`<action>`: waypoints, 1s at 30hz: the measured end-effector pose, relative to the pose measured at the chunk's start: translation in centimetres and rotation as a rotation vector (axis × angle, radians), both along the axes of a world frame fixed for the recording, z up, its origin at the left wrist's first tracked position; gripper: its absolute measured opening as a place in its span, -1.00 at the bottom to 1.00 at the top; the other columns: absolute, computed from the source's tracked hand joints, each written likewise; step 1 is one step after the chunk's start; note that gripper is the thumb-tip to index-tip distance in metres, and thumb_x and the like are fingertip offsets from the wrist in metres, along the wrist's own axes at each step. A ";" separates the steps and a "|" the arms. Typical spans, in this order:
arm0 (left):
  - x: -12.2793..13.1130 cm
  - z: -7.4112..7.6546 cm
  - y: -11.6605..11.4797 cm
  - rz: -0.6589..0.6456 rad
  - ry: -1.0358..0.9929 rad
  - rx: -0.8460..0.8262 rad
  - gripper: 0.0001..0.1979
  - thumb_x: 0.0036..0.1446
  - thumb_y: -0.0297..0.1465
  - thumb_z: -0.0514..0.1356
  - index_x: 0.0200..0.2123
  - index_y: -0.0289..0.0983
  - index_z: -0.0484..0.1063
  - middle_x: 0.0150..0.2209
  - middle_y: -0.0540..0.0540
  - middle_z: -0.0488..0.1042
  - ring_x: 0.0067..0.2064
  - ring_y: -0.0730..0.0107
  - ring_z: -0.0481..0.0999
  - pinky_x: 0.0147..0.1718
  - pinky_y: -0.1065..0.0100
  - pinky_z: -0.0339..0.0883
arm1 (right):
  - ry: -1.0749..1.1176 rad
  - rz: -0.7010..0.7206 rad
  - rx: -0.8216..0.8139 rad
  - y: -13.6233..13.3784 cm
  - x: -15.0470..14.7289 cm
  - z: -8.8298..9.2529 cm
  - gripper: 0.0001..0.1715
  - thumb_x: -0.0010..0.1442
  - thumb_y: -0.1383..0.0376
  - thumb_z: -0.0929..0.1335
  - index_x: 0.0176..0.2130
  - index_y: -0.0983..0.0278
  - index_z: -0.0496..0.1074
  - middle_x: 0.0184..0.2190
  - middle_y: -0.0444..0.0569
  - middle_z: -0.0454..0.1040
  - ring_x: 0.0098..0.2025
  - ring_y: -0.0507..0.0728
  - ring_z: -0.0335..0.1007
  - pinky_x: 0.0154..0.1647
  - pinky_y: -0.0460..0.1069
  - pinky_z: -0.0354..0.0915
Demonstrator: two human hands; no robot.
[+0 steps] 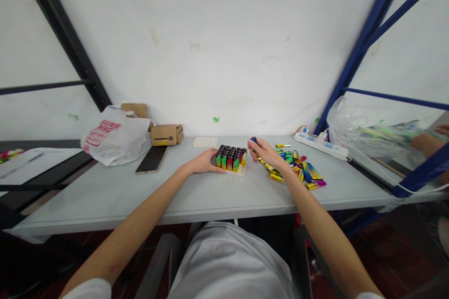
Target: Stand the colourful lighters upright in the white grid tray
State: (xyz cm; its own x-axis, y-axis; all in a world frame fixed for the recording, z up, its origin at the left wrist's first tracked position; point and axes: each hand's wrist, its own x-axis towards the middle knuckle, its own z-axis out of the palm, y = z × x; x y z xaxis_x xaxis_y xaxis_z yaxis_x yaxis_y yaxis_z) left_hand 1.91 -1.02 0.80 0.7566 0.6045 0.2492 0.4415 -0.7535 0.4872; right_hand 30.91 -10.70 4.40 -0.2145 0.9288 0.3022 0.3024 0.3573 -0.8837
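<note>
Upright lighters (229,160) with black tops and shiny coloured bodies stand packed in rows in a white tray (242,171). My left hand (204,162) grips the tray's left side, thumb at the front and fingers toward the back. Just right of the rows, raised over the table, my right hand (262,150) is closed on a dark blue lighter (253,140), most of which the fingers hide. A loose heap of lighters (298,168) in yellow, green, blue and red lies to the right, partly behind my right wrist.
Left on the table (210,196) are a white plastic bag (115,135), a cardboard box (167,134) and a dark phone (152,159). Another white tray (205,142) lies by the wall. A power strip (322,144) sits back right; another person's hand (428,142) shows beyond the blue frame.
</note>
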 end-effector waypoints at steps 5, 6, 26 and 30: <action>0.0 -0.1 0.1 0.004 -0.005 0.005 -0.12 -0.12 0.11 0.52 0.17 -0.30 0.52 0.13 -0.26 0.57 0.13 -0.19 0.55 0.23 -0.02 0.38 | 0.016 -0.153 0.015 0.0 -0.8 -0.8 -0.32 0.29 -0.35 0.26 -0.40 0.15 0.14 -0.60 -0.27 0.09 -0.58 0.00 0.00 -0.58 -0.08 0.04; 0.0 -0.2 0.1 0.002 -0.006 0.007 -0.12 -0.12 0.11 0.52 0.17 -0.30 0.52 0.14 -0.27 0.57 0.14 -0.19 0.54 0.23 -0.02 0.38 | -0.013 -0.183 0.037 0.1 -0.8 -0.9 -0.31 0.30 -0.35 0.24 -0.43 0.15 0.14 -0.60 -0.25 0.10 -0.57 0.01 0.01 -0.56 -0.07 0.04; 0.0 0.0 0.0 0.030 0.023 -0.003 -0.10 -0.12 0.17 0.48 0.18 -0.26 0.51 0.14 -0.26 0.56 0.19 -0.21 0.53 0.24 -0.01 0.38 | -0.162 -0.379 -0.005 0.4 -1.1 -1.4 -0.45 0.37 0.12 0.12 -0.62 0.17 0.15 -0.73 -0.18 0.11 -0.60 0.06 0.07 -0.46 -0.01 0.02; 0.0 0.0 0.0 0.040 0.028 -0.003 -0.09 -0.14 0.18 0.48 0.17 -0.25 0.52 0.14 -0.25 0.57 0.18 -0.21 0.53 0.24 0.00 0.38 | -0.211 -0.369 0.043 0.6 -1.0 -1.4 -0.52 0.32 0.17 0.15 -0.61 0.18 0.16 -0.72 -0.18 0.14 -0.58 0.05 0.08 -0.44 -0.01 0.02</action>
